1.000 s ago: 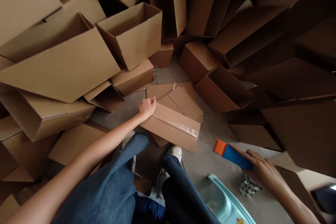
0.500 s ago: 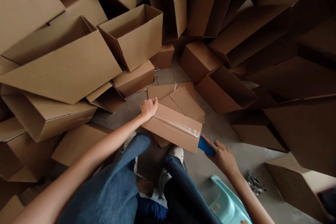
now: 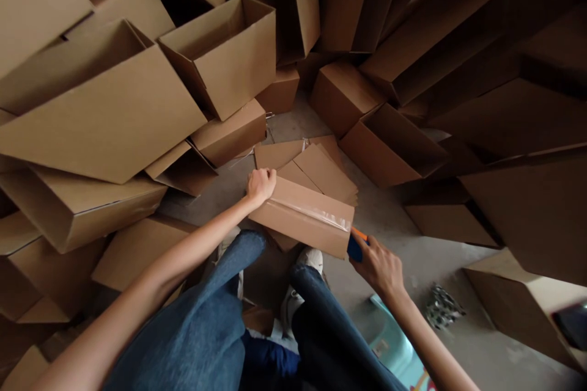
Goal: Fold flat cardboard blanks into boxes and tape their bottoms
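My left hand (image 3: 261, 185) is closed over the far left end of a narrow cardboard box (image 3: 293, 220), gripping its edge. Clear tape (image 3: 323, 217) runs along the box's top seam toward its right end. My right hand (image 3: 380, 264) is wrapped around a blue-and-orange hand tool (image 3: 356, 248), whose front meets the right end of the box. Most of that tool is hidden by my fingers and the box, so its exact kind does not show. Flattened cardboard pieces (image 3: 325, 170) lie stacked under and behind the box.
Open cardboard boxes (image 3: 238, 67) are piled on the left and across the back. More boxes (image 3: 389, 146) stand on the right. A turquoise plastic stool (image 3: 394, 348) is by my right leg, near a crumpled patterned item (image 3: 444, 305) on the grey floor (image 3: 426, 263).
My right hand first moved left, bringing the tool from beside the box to its right end. It then shifted slightly left and up there. My left hand keeps its grip on the box.
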`<state>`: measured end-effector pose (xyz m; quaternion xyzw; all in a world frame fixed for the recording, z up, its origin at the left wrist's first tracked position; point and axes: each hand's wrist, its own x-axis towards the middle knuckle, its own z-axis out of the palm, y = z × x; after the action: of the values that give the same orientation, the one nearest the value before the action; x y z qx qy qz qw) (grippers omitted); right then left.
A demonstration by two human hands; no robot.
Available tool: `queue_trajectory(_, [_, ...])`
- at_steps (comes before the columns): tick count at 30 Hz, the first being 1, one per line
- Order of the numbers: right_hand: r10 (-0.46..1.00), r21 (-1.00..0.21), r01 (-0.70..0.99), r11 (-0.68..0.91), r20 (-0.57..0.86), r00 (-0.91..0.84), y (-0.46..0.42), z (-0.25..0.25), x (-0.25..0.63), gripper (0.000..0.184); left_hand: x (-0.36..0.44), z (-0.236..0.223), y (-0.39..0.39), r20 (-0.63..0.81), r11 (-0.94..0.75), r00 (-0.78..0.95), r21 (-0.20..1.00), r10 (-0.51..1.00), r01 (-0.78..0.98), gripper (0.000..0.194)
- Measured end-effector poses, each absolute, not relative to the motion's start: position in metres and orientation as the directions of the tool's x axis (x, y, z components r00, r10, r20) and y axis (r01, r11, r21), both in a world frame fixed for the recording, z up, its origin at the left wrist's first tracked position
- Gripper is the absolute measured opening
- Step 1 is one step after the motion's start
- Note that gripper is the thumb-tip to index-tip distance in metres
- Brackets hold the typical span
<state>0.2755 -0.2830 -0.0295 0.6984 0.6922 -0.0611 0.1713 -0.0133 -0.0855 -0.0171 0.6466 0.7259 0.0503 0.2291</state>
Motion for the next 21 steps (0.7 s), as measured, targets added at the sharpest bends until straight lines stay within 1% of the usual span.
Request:
queue_trajectory(2, [0.926,0.133,0.991,0.013,-0.375,0.038,-0.272,-0.031,0.266,0.049,-0.014,-0.016,-0.087,-0.264,0.152,-0.052,0.375,0.963,0.914,0.046])
queue_trajectory(5, [0.883,0.098,0.995,0.013,-0.467,0.035,-0.248,-0.040,0.250,0.026,-0.015,-0.015,-0.088,-0.268,0.158,-0.056,0.376,0.962,0.913,0.046])
queue_trajectory(7, [0.873,0.096,0.995,-0.001,-0.485,0.047,-0.232,-0.046,0.247,0.020,-0.015,-0.014,-0.088,-0.284,0.188,-0.083,0.367,0.955,0.911,0.045])
queue_trajectory(8, [0.873,0.101,0.995,-0.010,-0.485,0.058,-0.225,-0.048,0.250,0.020,-0.015,-0.014,-0.088,-0.289,0.205,-0.099,0.362,0.952,0.909,0.044])
queue_trajectory(10, [0.868,0.115,0.993,-0.038,-0.488,0.090,-0.213,-0.048,0.267,0.026,-0.015,-0.014,-0.087,-0.294,0.224,-0.119,0.358,0.948,0.906,0.044])
queue_trajectory(12, [0.872,0.123,0.990,-0.066,-0.476,0.117,-0.201,-0.047,0.292,0.047,-0.015,-0.014,-0.086,-0.296,0.227,-0.121,0.357,0.948,0.906,0.043])
queue_trajectory(14, [0.915,0.090,0.993,-0.080,-0.388,0.109,-0.189,-0.050,0.315,0.056,-0.015,-0.014,-0.085,-0.299,0.217,-0.109,0.359,0.948,0.908,0.043])
queue_trajectory(15, [0.935,0.049,0.997,-0.067,-0.345,0.079,-0.182,-0.053,0.323,0.056,-0.015,-0.014,-0.085,-0.299,0.211,-0.102,0.360,0.949,0.909,0.042])
queue_trajectory(17, [0.960,-0.075,0.995,-0.071,-0.275,0.048,-0.167,-0.066,0.328,0.054,-0.016,-0.014,-0.086,-0.290,0.198,-0.090,0.369,0.953,0.908,0.041])
queue_trajectory(19, [0.972,-0.244,0.965,-0.093,-0.232,0.035,-0.152,-0.083,0.320,0.056,-0.017,-0.015,-0.087,-0.276,0.187,-0.081,0.385,0.958,0.904,0.039])
queue_trajectory(21, [0.979,-0.426,0.898,-0.110,-0.204,0.023,-0.138,-0.100,0.308,0.059,-0.017,-0.015,-0.089,-0.240,0.159,-0.063,0.405,0.969,0.900,0.034])
